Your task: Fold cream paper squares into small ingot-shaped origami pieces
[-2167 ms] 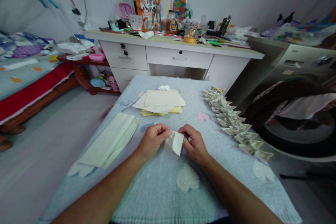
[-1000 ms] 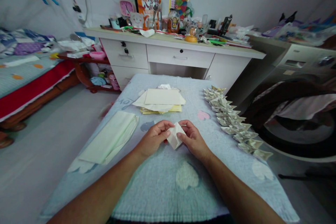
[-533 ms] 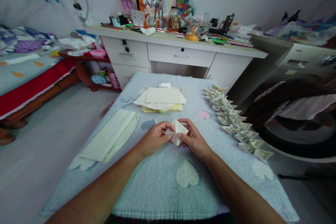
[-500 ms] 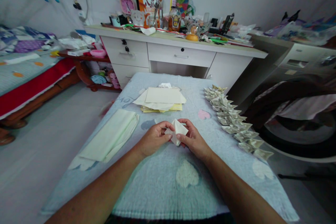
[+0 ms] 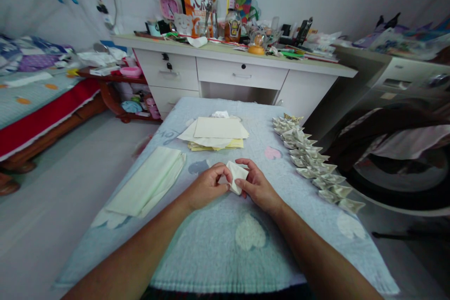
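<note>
A small white piece of folded paper point(image 5: 238, 174) is held between my two hands, above the middle of the cloth-covered table point(image 5: 211, 253). My left hand point(image 5: 210, 183) pinches its left edge between thumb and fingers. On the other side my right hand point(image 5: 258, 183) grips it, thumb on the near face and forefinger raised along the top. The fingers hide part of the paper's lower and left edges. Beyond my hands lies a stack of cream and yellow paper sheets point(image 5: 221, 128). To the left is a pile of long pale-green folded sheets point(image 5: 147, 180).
Rows of pointed folded-paper pieces point(image 5: 309, 159) stand along the table's right side. A white desk point(image 5: 242, 65) crowded with a jar point(image 5: 232, 26), an orange bag point(image 5: 198, 0) and other items is behind. A washing machine point(image 5: 404, 84) stands at right, a bed point(image 5: 42, 98) at left.
The paper has turned slightly between my fingers and now shows a narrower, more slanted shape. My left fingers have closed in further over its left part.
</note>
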The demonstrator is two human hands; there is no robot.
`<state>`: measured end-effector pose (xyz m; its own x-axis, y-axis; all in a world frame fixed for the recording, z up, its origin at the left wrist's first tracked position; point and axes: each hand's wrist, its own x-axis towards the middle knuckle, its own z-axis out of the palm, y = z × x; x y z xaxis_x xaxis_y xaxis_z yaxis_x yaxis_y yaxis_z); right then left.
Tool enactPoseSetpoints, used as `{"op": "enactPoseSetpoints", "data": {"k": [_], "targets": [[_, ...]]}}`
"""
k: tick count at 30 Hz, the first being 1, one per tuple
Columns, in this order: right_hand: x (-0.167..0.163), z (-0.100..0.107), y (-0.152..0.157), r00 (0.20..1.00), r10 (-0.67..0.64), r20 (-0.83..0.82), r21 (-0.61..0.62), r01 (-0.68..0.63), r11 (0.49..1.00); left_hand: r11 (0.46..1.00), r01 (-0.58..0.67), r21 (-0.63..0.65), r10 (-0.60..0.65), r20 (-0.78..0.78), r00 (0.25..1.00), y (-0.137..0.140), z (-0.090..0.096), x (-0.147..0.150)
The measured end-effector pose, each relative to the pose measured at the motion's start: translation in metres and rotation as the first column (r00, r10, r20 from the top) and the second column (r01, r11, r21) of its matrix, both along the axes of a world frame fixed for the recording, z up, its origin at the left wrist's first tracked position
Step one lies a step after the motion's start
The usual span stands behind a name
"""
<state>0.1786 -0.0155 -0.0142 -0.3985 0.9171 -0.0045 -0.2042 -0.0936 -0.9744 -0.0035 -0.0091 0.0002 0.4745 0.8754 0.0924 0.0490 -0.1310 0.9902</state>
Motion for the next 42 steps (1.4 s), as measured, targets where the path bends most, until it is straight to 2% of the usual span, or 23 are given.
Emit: {"op": "enactPoseSetpoints", "data": {"k": [6, 13, 26, 31, 36, 42], "targets": [[0.001, -0.001, 0.0, 1.0, -0.013, 0.017, 0.02, 0.013, 1.0, 0.998, -0.011, 0.067, 0.017, -0.09, 0.996, 0.001, -0.005, 0.0], [-0.003, 0.004, -0.003, 1.0, 0.011, -0.014, 0.016, -0.011, 1.0, 0.994, -0.057, 0.093, 0.066, -0.095, 0.993, 0.001, -0.005, 0.001], [0.0, -0.003, 0.0, 0.999, 0.001, -0.039, 0.045, 0.001, 0.999, 0.99, -0.012, 0.142, 0.03, -0.127, 0.992, 0.001, -0.004, -0.003], [0.0, -0.008, 0.001, 1.0, -0.009, -0.004, 0.067, 0.009, 0.998, 0.986, 0.008, 0.169, 0.018, -0.151, 0.988, 0.001, -0.002, -0.003], [0.0, -0.011, 0.002, 1.0, 0.0, 0.005, 0.11, 0.0, 0.994, 0.979, -0.016, 0.204, 0.063, -0.225, 0.972, 0.0, -0.003, -0.002], [0.002, -0.013, 0.001, 0.995, -0.004, 0.097, 0.113, -0.007, 0.994, 0.978, -0.004, 0.209, 0.055, -0.238, 0.97, -0.001, -0.001, 0.0]]}}
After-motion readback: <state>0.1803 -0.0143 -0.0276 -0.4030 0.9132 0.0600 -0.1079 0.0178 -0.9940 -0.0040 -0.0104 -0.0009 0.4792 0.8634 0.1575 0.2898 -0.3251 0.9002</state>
